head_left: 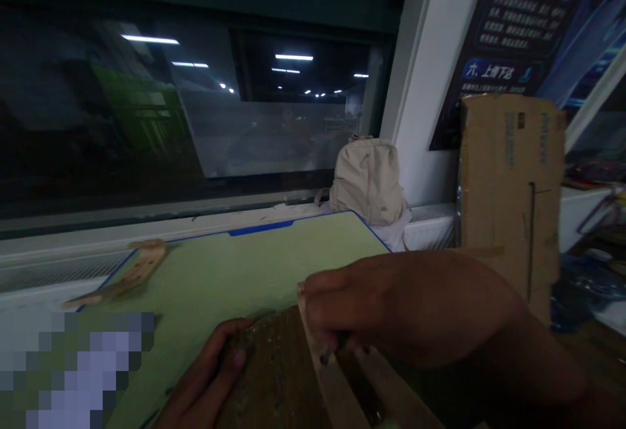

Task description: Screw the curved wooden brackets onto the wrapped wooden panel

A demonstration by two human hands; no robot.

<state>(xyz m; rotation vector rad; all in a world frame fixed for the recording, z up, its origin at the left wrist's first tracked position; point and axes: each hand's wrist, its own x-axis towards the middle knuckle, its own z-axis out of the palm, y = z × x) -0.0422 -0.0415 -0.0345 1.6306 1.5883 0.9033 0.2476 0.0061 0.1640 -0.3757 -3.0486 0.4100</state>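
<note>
A brown wooden panel (274,370) with a shiny, marked surface stands at the bottom centre. My left hand (210,377) is closed round its left edge, thumb on the near face. Along the panel's right side runs a pale wooden strip (335,390) with a hole in it, and a second pale wooden bar (391,383) lies to its right. My right hand (391,305) is closed against the upper part of the strip. A small dark piece shows by its fingertips near the hole; its kind is not clear. The lower ends of the wooden parts leave the view.
Under the work is a pale green tabletop (235,263) with a blue edge. A curved wooden piece (141,266) lies at its far left. Behind stand a beige backpack (366,181) and, to the right, a tall cardboard box (511,201). A window (205,129) spans the back.
</note>
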